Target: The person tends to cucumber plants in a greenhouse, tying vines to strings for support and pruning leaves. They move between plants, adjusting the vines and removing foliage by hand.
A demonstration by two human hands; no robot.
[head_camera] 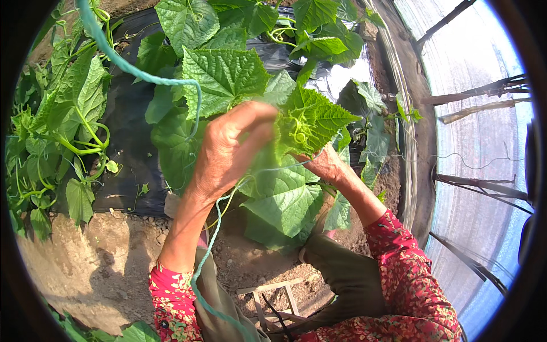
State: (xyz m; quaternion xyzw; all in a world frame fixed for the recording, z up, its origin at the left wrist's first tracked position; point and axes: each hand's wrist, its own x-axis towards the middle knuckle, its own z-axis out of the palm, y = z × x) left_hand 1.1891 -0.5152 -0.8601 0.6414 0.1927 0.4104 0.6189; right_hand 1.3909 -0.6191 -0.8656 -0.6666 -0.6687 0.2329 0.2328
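Observation:
A cucumber vine's growing tip (301,130), with curled tendrils and bright young leaves, rises between my hands. My left hand (235,143) is at the left of this tip, its fingers bent and blurred by motion; whether they pinch anything is unclear. Below the tip, my right hand (322,164) grips the vine, with its fingers partly hidden by leaves. A thin stretch of teal twine (277,169) runs across to my right fingers. Thicker teal twine (141,75) hangs close to the camera at upper left. A broad cucumber leaf (284,201) spreads beneath my hands.
Black plastic mulch (124,171) covers the bed, with more cucumber plants (81,128) at left. Pale hoses or cords (404,85) run along the right side. Beyond them, wooden poles (478,92) stand against translucent sheeting (466,141). A small wooden frame (273,295) lies between my legs.

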